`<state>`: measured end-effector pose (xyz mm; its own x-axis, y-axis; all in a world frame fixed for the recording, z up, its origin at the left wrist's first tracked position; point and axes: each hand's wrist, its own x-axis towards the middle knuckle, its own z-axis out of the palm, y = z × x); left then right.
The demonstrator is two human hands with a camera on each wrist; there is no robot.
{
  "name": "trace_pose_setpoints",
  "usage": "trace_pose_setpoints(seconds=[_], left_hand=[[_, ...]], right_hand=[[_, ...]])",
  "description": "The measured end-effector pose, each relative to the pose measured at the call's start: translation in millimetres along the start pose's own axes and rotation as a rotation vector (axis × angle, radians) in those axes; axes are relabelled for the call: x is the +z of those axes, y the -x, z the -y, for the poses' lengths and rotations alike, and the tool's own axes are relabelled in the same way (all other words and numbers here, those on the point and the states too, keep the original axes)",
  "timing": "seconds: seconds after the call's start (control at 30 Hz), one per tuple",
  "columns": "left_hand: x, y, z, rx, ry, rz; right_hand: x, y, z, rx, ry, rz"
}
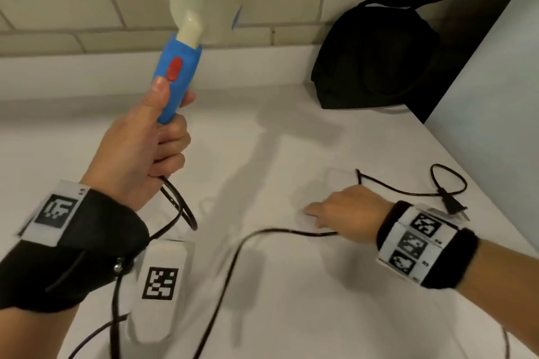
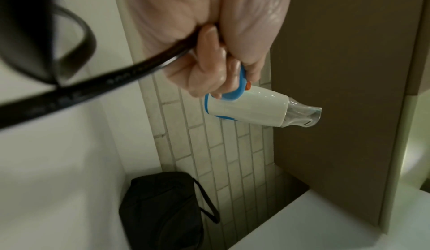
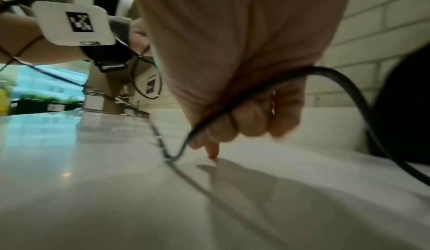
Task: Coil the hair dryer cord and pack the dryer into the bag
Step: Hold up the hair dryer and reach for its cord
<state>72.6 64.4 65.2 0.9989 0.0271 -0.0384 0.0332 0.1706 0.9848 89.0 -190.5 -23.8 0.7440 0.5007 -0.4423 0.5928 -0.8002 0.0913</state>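
Note:
My left hand (image 1: 157, 137) grips the blue handle of the white hair dryer (image 1: 204, 3) and holds it upright above the counter, thumb just under the red switch. In the left wrist view the dryer (image 2: 251, 106) points its clear nozzle to the right, and the same hand also pins a loop of the black cord (image 2: 116, 81). That cord (image 1: 233, 253) trails across the counter into my right hand (image 1: 344, 213), whose curled fingers (image 3: 251, 123) hold it low over the surface. The plug (image 1: 450, 204) lies behind my right wrist. A black bag (image 1: 373, 55) sits at the back right.
The white counter (image 1: 277, 140) meets a tiled wall (image 1: 87, 9) at the back. A pale upright panel (image 1: 501, 96) closes off the right side beside the bag. A cabinet side (image 2: 337, 88) hangs over the counter in the left wrist view.

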Motion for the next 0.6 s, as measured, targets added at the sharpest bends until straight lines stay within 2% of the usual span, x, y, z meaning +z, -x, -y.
trace_pose_setpoints(seconds=[0.1, 0.23, 0.33, 0.37, 0.4, 0.43, 0.5, 0.53, 0.6], left_hand=[[-27, 4, -7, 0.024, 0.021, -0.034], [-58, 7, -8, 0.016, 0.022, -0.149], [-77, 10, -4, -0.032, 0.077, -0.178], [-80, 11, -2, -0.044, 0.099, -0.181], [-81, 12, -1, -0.045, 0.118, -0.185], [-80, 12, 2, -0.036, 0.134, -0.189], [-70, 10, 7, -0.008, 0.175, -0.184], [-62, 9, 9, 0.001, 0.195, -0.176], [-47, 6, 13, 0.012, 0.225, -0.155]], right_hand=[[0, 15, -40, 0.114, -0.081, 0.016], [15, 36, -101, 0.298, 0.019, -0.004], [31, 44, -140, 0.566, 0.012, -0.135], [33, 43, -147, 0.681, -0.099, -0.207], [32, 39, -146, 0.728, -0.267, -0.318], [26, 34, -136, 0.689, -0.434, -0.445], [4, 25, -90, 0.416, -0.658, -0.64], [-9, 24, -56, 0.222, -0.709, -0.673], [-29, 24, 11, -0.168, -0.65, -0.657]])
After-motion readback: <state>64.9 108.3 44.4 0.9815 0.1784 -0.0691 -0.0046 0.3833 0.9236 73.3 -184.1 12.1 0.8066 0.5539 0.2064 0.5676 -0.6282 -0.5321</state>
